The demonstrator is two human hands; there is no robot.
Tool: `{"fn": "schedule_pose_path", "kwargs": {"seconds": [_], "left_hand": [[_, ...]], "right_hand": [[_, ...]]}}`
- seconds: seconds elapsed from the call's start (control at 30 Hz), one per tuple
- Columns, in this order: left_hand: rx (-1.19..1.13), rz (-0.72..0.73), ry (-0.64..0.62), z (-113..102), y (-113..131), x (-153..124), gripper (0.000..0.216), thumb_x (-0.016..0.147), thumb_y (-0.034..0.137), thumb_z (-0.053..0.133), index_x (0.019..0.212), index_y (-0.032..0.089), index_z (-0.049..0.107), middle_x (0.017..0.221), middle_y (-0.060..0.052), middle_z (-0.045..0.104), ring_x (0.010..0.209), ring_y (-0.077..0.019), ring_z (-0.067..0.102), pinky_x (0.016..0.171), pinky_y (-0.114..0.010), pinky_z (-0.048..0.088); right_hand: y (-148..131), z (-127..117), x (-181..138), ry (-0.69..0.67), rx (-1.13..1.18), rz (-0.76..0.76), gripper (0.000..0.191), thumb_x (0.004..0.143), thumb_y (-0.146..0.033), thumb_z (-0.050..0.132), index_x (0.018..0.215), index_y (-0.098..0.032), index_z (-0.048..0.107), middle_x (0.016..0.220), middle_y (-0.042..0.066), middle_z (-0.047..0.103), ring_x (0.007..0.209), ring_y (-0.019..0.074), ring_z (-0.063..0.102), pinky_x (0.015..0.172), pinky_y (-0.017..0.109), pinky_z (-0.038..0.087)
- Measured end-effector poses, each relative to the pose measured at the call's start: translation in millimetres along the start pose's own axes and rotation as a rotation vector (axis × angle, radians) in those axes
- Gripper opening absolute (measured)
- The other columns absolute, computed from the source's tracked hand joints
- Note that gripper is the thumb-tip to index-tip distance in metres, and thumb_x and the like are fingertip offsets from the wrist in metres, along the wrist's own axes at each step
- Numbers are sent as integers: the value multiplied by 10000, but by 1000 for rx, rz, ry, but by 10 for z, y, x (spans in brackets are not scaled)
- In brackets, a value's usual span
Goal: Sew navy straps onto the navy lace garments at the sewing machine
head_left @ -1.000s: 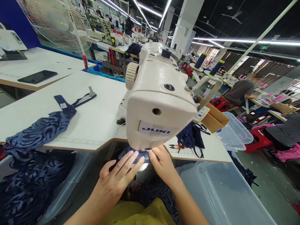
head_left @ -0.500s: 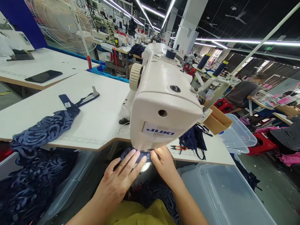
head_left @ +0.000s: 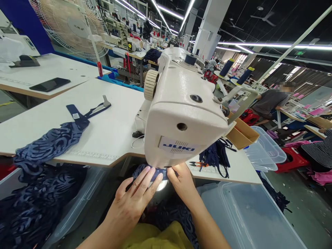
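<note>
— Left hand (head_left: 131,200) lies flat, fingers spread and stretched forward, pressing the navy fabric (head_left: 145,170) down under the head of the sewing machine (head_left: 181,114). It grips nothing; the palm and fingertips just rest on the cloth.

— And the right hand (head_left: 181,181)?

— Close beside it, on the other side of the needle area. Its fingers are curled in and pinch the edge of the fabric right below the machine's front plate. Both hands nearly touch at the fingertips.

— Where does the fabric sit?

— At the table's cut-out edge, tucked beneath the machine; most of it is hidden by the machine head. More of the dark cloth hangs down toward the lap, above a yellow garment (head_left: 153,238).

— What lies around?

— On the white table (head_left: 109,128), a patterned blue piece (head_left: 49,145) drapes over the left edge, with a strap (head_left: 88,112) beside it. Right of the machine sit snips (head_left: 196,164) and a heap of navy straps (head_left: 215,157). A clear bin (head_left: 246,214) stands at the lower right, a fan (head_left: 75,27) at the far left, and a person (head_left: 272,100) sits at a far table.
</note>
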State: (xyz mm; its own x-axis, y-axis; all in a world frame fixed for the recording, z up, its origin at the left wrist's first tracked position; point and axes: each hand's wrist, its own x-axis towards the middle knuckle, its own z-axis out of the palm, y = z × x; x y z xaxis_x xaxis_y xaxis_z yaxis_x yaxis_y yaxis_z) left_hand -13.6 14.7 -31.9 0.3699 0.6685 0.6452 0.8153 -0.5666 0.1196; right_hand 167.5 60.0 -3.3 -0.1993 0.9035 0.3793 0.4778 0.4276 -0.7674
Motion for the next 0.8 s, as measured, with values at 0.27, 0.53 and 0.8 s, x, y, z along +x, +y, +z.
{"fn": "schedule_pose_path", "kwargs": {"seconds": [0.27,0.53,0.8], "left_hand": [[28,-3,58,32,8,-6,448,982,170,268,1355,328,461,1261,-29,632,1122,-144,598,1001,-310,266],[5,-8,11,8,-59,-50,424,993,276,250,1348,297,482,1289,-74,606,1152,-173,578,1031,-325,259],[-1,2,36,29,-57,-44,417,975,219,290,1323,298,506,1288,-77,603,1158,-174,571,1019,-325,269]], "right_hand": [[2,19,-34,-4,-28,44,214,892,-120,432,822,-200,617,1031,58,557,980,173,558,902,291,440],[-33,41,-20,-15,5,30,213,911,-115,404,863,-195,596,1066,65,539,1056,177,520,970,302,395],[8,55,-80,106,-34,56,175,906,-148,434,1038,-216,528,1030,44,551,978,174,516,875,295,420]]}}
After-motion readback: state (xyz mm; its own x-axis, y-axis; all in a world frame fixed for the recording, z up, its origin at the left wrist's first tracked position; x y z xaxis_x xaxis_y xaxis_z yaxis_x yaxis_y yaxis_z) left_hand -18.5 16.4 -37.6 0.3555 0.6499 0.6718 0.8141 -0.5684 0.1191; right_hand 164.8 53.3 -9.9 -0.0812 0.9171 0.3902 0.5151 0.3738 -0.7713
